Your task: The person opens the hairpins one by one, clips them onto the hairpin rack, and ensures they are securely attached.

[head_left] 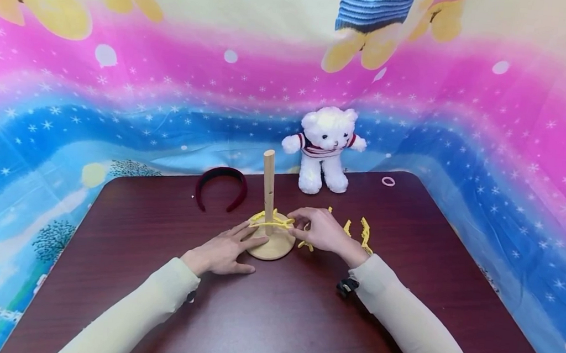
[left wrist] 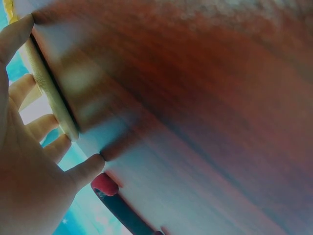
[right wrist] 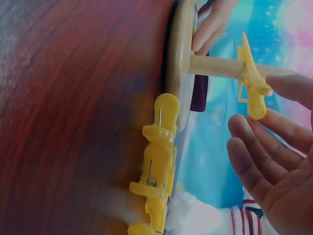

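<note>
A round wooden stand point(head_left: 277, 249) with an upright post point(head_left: 269, 181) is on the table. My left hand point(head_left: 222, 250) lies with fingers spread at the stand's left side, some of them on its base. Between thumb and fingers, my right hand point(head_left: 322, 232) pinches a yellow hair clip point(right wrist: 253, 83) by its spring end. The clip's long jaws reach across the lower post, above the base. Several more yellow clips point(right wrist: 157, 164) lie on the table beside the base, partly hidden by the right hand in the head view.
A dark red headband point(head_left: 242, 191) is behind the stand on the left. Toward the back edge, a white teddy bear point(head_left: 327, 127) in a striped top stands upright. A pink hair tie point(head_left: 389, 178) lies near the back right corner. A printed curtain point(head_left: 194, 97) surrounds the table.
</note>
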Action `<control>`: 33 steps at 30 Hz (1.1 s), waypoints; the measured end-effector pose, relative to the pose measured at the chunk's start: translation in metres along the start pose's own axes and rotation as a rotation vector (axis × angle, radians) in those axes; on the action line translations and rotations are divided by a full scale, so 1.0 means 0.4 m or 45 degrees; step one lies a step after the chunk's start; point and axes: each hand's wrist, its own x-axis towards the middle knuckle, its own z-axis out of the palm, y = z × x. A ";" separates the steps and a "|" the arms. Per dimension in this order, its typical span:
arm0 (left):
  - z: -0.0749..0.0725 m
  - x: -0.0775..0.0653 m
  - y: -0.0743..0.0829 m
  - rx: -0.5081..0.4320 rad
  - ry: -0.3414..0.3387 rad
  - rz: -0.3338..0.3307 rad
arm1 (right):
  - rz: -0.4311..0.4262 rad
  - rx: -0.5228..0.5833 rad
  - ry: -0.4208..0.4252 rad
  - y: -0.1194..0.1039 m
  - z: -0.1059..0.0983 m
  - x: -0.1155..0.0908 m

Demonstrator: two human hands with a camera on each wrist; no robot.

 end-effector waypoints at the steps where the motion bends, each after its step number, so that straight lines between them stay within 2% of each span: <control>1: 0.001 0.000 0.000 0.000 0.001 0.001 | 0.005 0.006 -0.003 0.002 -0.002 -0.002; 6: 0.004 0.002 0.000 0.005 -0.002 0.007 | 0.032 0.038 -0.002 0.018 -0.018 -0.018; 19: 0.001 -0.002 0.004 -0.014 0.011 0.008 | 0.106 0.075 0.080 0.077 -0.059 -0.078; 33: -0.001 -0.003 0.004 -0.005 0.006 0.005 | 0.218 0.030 0.158 0.128 -0.103 -0.136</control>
